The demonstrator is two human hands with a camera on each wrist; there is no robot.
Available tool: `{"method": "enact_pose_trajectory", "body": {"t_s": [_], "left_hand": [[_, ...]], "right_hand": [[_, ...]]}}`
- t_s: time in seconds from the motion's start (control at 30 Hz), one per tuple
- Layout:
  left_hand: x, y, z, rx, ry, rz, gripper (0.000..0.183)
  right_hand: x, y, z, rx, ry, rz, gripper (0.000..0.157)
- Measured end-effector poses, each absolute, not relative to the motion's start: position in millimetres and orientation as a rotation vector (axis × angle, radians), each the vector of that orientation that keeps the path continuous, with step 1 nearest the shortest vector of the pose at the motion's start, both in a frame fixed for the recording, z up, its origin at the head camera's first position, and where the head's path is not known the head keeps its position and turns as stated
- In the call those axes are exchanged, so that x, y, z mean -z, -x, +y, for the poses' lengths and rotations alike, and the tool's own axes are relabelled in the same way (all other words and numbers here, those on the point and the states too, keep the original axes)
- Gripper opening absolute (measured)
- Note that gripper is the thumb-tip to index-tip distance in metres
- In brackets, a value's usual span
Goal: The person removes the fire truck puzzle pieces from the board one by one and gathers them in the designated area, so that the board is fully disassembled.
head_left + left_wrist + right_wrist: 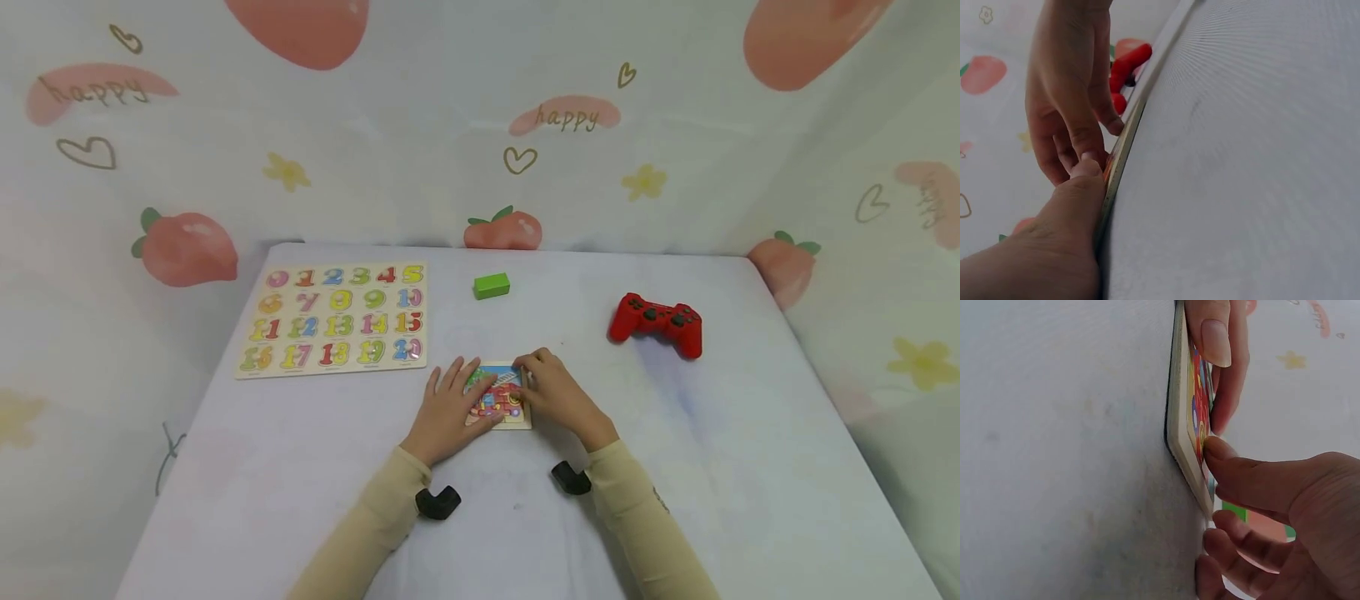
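Note:
A small wooden jigsaw puzzle (497,410) with a red fire truck picture lies flat on the table in front of the person. Across its left part rests the left hand (448,410), fingers spread and mostly straight, thumb along the near side. The right hand (558,398) holds the puzzle's right side. In the right wrist view, the right thumb (1254,472) touches the picture and the curled fingers (1250,540) sit by the edge; whether a loose piece lies under them is hidden. The left wrist view shows the left thumb (1075,203) close to the right fingertips.
A wooden number board (333,321) lies at the back left. A green block (491,286) stands beyond the puzzle, and a red game controller (656,323) lies at the back right. The white table (750,500) meets a printed curtain (405,125) behind.

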State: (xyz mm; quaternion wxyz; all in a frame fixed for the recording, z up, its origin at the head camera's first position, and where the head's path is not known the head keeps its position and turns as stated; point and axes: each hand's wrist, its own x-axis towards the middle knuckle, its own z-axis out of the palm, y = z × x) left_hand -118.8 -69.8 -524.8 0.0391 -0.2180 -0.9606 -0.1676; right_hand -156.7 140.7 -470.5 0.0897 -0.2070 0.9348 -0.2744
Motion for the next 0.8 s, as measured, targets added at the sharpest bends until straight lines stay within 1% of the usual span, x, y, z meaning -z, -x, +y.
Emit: {"method": "enact_pose_trajectory", "body": {"t_s": [0.2, 0.37, 0.47, 0.8], "left_hand": [[522.9, 116.8, -69.3, 0.487, 0.717, -2.925, 0.059], [516.9, 115.4, -70.4, 0.467, 0.868, -2.908, 0.049], [515.1, 115.3, -70.7, 0.459, 0.928, -2.910, 0.047], [516.0, 116.5, -69.4, 0.488, 0.850, -2.884, 0.040]], "right_hand": [[468.9, 158.6, 140.0, 0.842, 0.633, 2.811, 0.032], [472.0, 162.0, 140.0, 0.839, 0.639, 2.837, 0.026], [472.8, 163.0, 138.8, 0.837, 0.602, 2.849, 0.025], [468.9, 162.4, 126.1, 0.865, 0.473, 2.899, 0.019]]}}
